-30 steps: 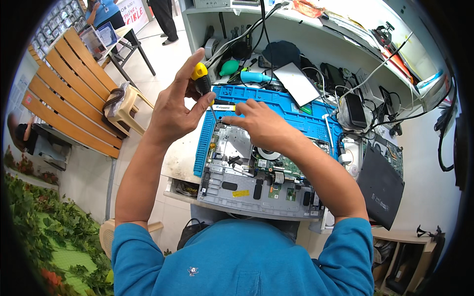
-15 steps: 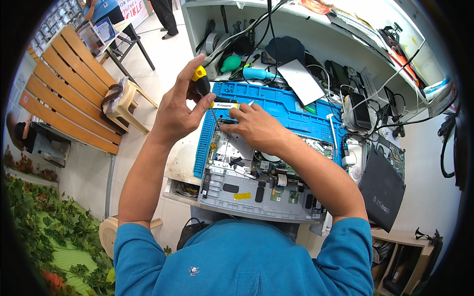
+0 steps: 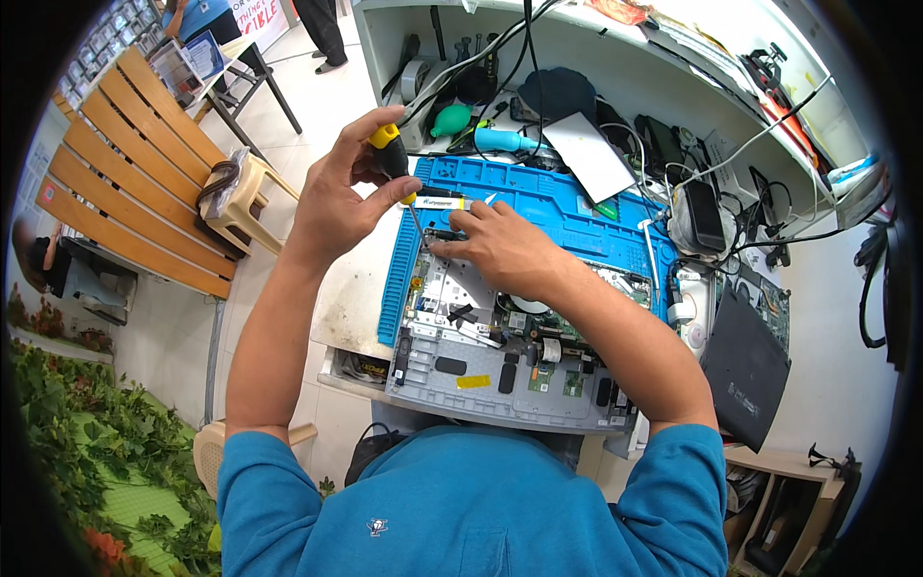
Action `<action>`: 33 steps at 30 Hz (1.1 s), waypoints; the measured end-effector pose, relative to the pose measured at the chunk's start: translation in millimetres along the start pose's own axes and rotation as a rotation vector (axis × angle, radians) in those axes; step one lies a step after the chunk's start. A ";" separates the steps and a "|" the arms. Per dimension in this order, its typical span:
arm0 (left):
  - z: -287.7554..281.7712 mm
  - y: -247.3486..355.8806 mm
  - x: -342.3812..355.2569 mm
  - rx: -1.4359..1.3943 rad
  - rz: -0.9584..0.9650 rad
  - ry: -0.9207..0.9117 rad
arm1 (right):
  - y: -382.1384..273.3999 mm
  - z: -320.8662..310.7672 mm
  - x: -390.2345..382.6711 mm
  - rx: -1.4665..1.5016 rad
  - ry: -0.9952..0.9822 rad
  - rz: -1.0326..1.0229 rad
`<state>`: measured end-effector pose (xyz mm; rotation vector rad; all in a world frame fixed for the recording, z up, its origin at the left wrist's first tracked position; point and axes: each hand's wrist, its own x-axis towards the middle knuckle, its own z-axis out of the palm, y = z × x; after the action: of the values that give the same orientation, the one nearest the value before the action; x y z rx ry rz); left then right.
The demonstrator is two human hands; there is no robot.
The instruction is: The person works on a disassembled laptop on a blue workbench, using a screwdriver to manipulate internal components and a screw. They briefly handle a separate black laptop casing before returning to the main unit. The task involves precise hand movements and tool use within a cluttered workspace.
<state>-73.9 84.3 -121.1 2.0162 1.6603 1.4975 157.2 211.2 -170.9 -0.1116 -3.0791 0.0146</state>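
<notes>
In my left hand (image 3: 338,197) is a screwdriver (image 3: 392,159) with a yellow and black handle, the fingers and thumb wrapped round it. Its thin shaft points down at the upper left corner of an opened laptop base (image 3: 452,389). Beside the shaft's lower end, my right hand (image 3: 505,250) rests over that corner with its fingers bent and close together. What those fingers hold, if anything, is hidden. Circuit boards, cables and grey plastic show inside the base, with a strip of yellow tape (image 3: 473,382) near its front. The screwdriver's tip is too small to make out.
The laptop base lies partly on a blue repair mat (image 3: 548,207). Behind are a white flat panel (image 3: 589,163), a green blower bulb (image 3: 451,120) and tangled cables. To the right stand a black panel (image 3: 742,370) and a loose circuit board (image 3: 764,303). A plastic chair (image 3: 245,207) stands left.
My left hand and the screwdriver's handle have shifted slightly left, tilting the handle a little more. The right hand stays at the same corner, almost unmoved.
</notes>
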 end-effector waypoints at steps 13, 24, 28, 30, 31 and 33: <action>-12.8 36.7 36.4 0.358 0.018 -0.094 | 6.7 -10.7 7.3 0.320 0.070 0.136; -38.6 57.5 67.0 0.437 0.145 -0.489 | 3.4 -13.6 14.4 0.159 0.031 0.017; -18.2 90.6 90.9 0.846 -0.458 -0.642 | 3.3 -1.1 10.9 0.106 0.043 0.023; -27.9 75.5 86.3 0.717 -0.158 -0.607 | 3.6 0.4 11.6 0.089 0.055 0.000; -33.2 61.2 80.9 0.580 0.014 -0.571 | 2.4 -1.9 13.1 0.099 0.037 -0.009; -37.7 57.5 81.5 0.514 0.091 -0.638 | 2.6 -8.0 14.6 0.118 -0.003 -0.016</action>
<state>-71.1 110.1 -17.7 2.4696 1.7695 0.3458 143.3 214.9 -162.0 -0.0816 -3.0728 0.1962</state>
